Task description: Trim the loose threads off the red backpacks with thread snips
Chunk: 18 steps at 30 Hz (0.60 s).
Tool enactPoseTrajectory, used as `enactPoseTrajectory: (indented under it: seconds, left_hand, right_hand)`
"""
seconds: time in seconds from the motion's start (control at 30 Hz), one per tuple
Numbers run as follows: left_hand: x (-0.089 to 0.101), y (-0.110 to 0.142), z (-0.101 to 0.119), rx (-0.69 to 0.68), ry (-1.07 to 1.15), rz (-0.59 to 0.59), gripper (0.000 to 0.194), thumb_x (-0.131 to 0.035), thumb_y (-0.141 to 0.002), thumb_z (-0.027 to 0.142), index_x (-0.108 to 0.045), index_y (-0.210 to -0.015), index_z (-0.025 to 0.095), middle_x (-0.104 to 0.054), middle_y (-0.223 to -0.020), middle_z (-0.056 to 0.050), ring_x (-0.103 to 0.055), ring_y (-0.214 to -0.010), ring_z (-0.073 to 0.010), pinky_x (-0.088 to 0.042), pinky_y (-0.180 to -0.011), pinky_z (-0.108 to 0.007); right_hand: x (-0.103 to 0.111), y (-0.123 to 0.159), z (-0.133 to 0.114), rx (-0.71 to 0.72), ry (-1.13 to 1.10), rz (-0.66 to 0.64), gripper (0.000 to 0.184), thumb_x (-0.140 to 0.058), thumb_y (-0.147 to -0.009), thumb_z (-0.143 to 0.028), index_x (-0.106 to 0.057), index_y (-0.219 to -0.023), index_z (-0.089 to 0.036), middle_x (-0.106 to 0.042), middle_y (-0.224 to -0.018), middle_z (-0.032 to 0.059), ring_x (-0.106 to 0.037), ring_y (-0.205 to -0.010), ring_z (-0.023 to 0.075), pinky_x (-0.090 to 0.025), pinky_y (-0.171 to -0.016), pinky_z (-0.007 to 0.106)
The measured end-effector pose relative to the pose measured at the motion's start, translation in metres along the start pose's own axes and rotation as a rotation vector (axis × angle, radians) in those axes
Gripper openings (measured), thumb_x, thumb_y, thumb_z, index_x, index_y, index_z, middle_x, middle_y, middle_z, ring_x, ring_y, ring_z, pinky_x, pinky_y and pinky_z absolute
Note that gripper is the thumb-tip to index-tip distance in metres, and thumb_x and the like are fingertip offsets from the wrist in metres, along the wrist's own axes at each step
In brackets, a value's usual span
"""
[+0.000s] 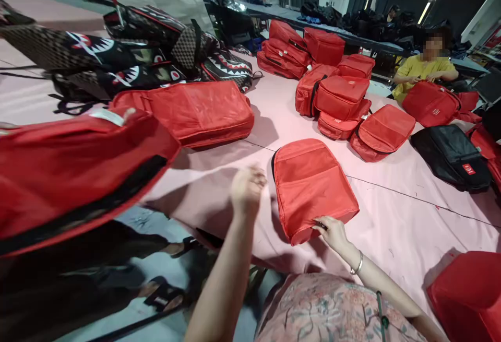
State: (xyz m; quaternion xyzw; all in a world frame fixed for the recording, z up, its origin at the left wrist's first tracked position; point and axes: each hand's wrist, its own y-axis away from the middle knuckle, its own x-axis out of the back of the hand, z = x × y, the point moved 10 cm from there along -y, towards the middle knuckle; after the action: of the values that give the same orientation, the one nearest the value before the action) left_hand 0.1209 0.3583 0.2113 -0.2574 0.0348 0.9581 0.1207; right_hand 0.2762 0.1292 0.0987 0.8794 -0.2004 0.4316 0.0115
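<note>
In front of me a red backpack lies flat on the pink-covered table, its dark zipper edge to the left. My right hand is at its lower right edge, fingers closed on a small dark tool whose kind I cannot make out. Left of the backpack, my left hand is raised above the table, apart from the bag. Its fingers are curled and slightly blurred; whether they pinch anything is hidden.
Another person holds up a red bag at left. Patterned backpacks and another red bag lie behind it. Red backpacks are piled ahead; a black bag lies right. A co-worker in yellow sits across. One red bag is near right.
</note>
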Motion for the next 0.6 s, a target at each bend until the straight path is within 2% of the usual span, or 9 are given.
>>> enactPoseTrajectory:
  seconds: [0.07,0.13,0.2,0.27,0.33,0.4,0.47,0.6]
  left_hand:
    - [-0.012,0.053,-0.06,0.209,-0.139,-0.117,0.027,-0.065,-0.071,0.037,-0.062,-0.081,0.012,-0.056,-0.065,-0.001,-0.048,-0.053,-0.0067,-0.037,-0.049,-0.017]
    - [-0.011,0.106,-0.105,0.337,-0.185,-0.165,0.029,-0.066,-0.07,0.04,-0.062,-0.08,0.013,-0.057,-0.064,0.0,-0.049,-0.053,-0.0072,-0.038,-0.05,-0.018]
    - [-0.005,0.15,-0.14,0.462,-0.197,-0.216,0.031,-0.066,-0.07,0.042,-0.063,-0.077,0.012,-0.058,-0.062,-0.001,-0.049,-0.052,-0.0072,-0.038,-0.05,-0.019]
    - [0.008,0.18,-0.17,0.622,-0.207,-0.211,0.034,-0.07,-0.066,0.043,-0.064,-0.074,0.01,-0.059,-0.061,-0.002,-0.048,-0.05,-0.0065,-0.037,-0.048,-0.018]
    - [0.026,0.194,-0.191,0.747,-0.181,-0.103,0.036,-0.076,-0.061,0.039,-0.066,-0.078,0.009,-0.064,-0.066,-0.004,-0.049,-0.049,-0.0056,-0.037,-0.046,-0.017]
    - [0.038,0.195,-0.201,0.779,-0.07,0.047,0.036,-0.078,-0.06,0.032,-0.066,-0.086,0.011,-0.067,-0.076,-0.005,-0.051,-0.051,-0.0047,-0.041,-0.048,-0.016]
    - [0.038,0.189,-0.206,0.782,0.085,0.146,0.03,-0.077,-0.063,0.024,-0.066,-0.088,0.011,-0.068,-0.081,-0.005,-0.054,-0.055,-0.0039,-0.044,-0.053,-0.016]
    - [0.023,0.184,-0.214,0.873,0.315,0.22,0.013,-0.07,-0.072,0.018,-0.065,-0.082,0.011,-0.067,-0.076,-0.004,-0.054,-0.055,-0.0033,-0.047,-0.055,-0.015]
  right_hand:
    - [0.003,-0.001,0.002,-0.042,0.051,-0.022,0.019,-0.054,-0.087,-0.026,-0.068,-0.1,-0.024,-0.07,-0.095,0.0033,-0.064,-0.086,0.0161,-0.046,-0.072,0.022]
    - [0.005,-0.005,0.002,-0.102,0.12,-0.057,0.02,-0.05,-0.089,-0.027,-0.067,-0.099,-0.024,-0.069,-0.094,0.0039,-0.063,-0.084,0.0165,-0.044,-0.069,0.022]
    - [0.005,-0.013,-0.002,-0.146,0.172,-0.09,0.022,-0.049,-0.09,-0.033,-0.067,-0.099,-0.023,-0.069,-0.094,0.0051,-0.063,-0.083,0.0172,-0.042,-0.067,0.023]
    - [0.002,-0.024,-0.005,-0.19,0.212,-0.132,0.024,-0.051,-0.089,-0.037,-0.067,-0.096,-0.021,-0.069,-0.09,0.0063,-0.063,-0.08,0.0175,-0.04,-0.064,0.022]
    - [-0.003,-0.033,-0.005,-0.234,0.234,-0.186,0.023,-0.053,-0.088,-0.038,-0.068,-0.091,-0.021,-0.069,-0.086,0.0062,-0.063,-0.077,0.0173,-0.038,-0.061,0.022]
    - [-0.007,-0.039,-0.006,-0.266,0.234,-0.233,0.021,-0.055,-0.087,-0.038,-0.068,-0.088,-0.021,-0.07,-0.085,0.0054,-0.063,-0.076,0.0173,-0.036,-0.059,0.022]
    - [-0.009,-0.042,-0.005,-0.295,0.224,-0.258,0.02,-0.056,-0.086,-0.038,-0.068,-0.087,-0.022,-0.07,-0.086,0.0049,-0.063,-0.077,0.0176,-0.036,-0.06,0.022]
    - [-0.011,-0.041,0.0,-0.342,0.173,-0.273,0.021,-0.055,-0.086,-0.038,-0.068,-0.086,-0.021,-0.07,-0.083,0.0043,-0.063,-0.077,0.017,-0.036,-0.061,0.023]
